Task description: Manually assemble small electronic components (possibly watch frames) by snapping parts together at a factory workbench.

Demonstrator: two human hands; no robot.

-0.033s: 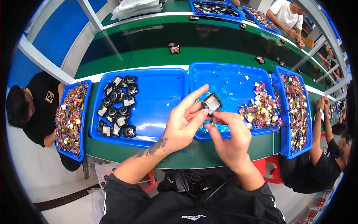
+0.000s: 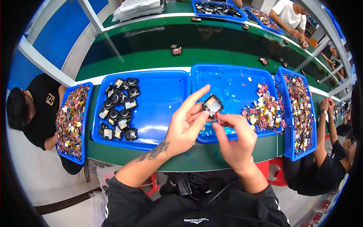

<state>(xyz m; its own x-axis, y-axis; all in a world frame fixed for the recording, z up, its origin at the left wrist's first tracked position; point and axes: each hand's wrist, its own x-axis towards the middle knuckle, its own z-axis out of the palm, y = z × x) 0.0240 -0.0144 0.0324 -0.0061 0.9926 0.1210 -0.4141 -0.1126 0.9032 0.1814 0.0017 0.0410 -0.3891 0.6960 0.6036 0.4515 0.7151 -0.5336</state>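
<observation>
My left hand (image 2: 187, 121) grips a black watch case (image 2: 213, 105) over the near edge of the right-middle tray, its index finger stretched out past it. The case shows a plain grey inner face with a dark rim. Close against its lower edge, the thumb and index finger of my right hand (image 2: 236, 138) pinch a small red part (image 2: 216, 116). Whether that part is still joined to the case, I cannot tell. Several black watch cases (image 2: 118, 97) lie in the left part of the blue tray (image 2: 162, 132) to the left.
A blue tray (image 2: 230, 68) under my hands holds blue film scraps and a heap of small red, yellow and white parts (image 2: 264, 109). Similar parts fill narrow trays (image 2: 90, 109) at both sides. Beyond runs a green conveyor belt (image 2: 151, 58) with scattered pieces. People sit at left and right.
The case has turned slightly in my left hand, and the tan patch on its grey face no longer shows. A red part now appears between my right fingertips.
</observation>
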